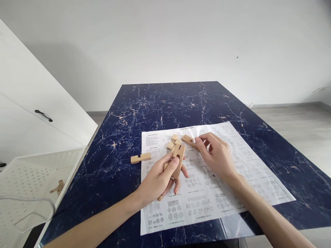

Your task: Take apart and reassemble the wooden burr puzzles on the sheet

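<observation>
My left hand (162,172) is closed around several joined wooden puzzle pieces. The front one, a flat wooden puzzle piece (179,151) with a hole, bears a hand-drawn 3. Just beyond it lie small notched wooden blocks (174,138) on the printed sheet; whether they touch the held pieces I cannot tell. My right hand (216,151) pinches the near end of another flat wooden puzzle piece (188,140) with a hole and a dark mark. To the left, a notched wooden stick (141,158) straddles the sheet's left edge.
The creased instruction sheet (232,179), printed with small diagrams, lies on the dark blue marbled table (160,106). At left stand a white cabinet (38,93) and a perforated white surface (31,179) with a wooden cross-shaped piece (58,187) and a cable (31,198).
</observation>
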Available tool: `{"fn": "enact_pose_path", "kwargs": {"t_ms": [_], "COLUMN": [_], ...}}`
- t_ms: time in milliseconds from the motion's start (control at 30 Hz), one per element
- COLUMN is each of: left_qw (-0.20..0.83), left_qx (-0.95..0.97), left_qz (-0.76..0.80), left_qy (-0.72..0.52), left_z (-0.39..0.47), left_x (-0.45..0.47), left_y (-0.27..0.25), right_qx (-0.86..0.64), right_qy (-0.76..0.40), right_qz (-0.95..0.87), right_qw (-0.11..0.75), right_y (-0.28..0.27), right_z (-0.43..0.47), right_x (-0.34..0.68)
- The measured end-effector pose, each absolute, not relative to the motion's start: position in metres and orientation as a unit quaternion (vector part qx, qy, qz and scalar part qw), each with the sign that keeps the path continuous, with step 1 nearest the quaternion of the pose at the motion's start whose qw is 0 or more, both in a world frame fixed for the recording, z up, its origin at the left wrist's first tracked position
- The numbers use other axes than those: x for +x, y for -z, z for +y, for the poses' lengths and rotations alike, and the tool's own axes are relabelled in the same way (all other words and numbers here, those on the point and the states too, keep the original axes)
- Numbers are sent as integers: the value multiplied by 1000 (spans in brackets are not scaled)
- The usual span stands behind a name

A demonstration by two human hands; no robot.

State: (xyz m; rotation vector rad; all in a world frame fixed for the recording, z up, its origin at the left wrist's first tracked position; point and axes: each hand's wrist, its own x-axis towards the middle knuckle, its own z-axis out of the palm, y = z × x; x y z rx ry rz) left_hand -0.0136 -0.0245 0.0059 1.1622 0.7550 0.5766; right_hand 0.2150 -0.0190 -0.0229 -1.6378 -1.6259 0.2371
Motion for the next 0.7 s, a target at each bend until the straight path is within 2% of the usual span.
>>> {"fn": "enact_pose_path", "kwargs": {"t_ms": [100, 267, 467, 700], "left_qw": [723, 709, 705, 850], "left_qx": [548, 589, 577, 320], "left_qz": [341, 334, 361, 322], "left_qy": [-245, -197, -198, -267], "left_z": [-25, -26, -28, -15], "left_x": [-14, -15, -15, -20], "left_y": [-12, -19, -14, -13], "right_qx": [-575, -506, -475, -479], "right_qy": [-204, -264, -407, -512], "right_qz": [-680, -719, -644, -460], "right_qw": [407, 395, 441, 544], "right_y": [21, 19, 13, 15], "right_z": [-25, -29, -24, -18], "right_x": [212, 204, 206, 217]}}
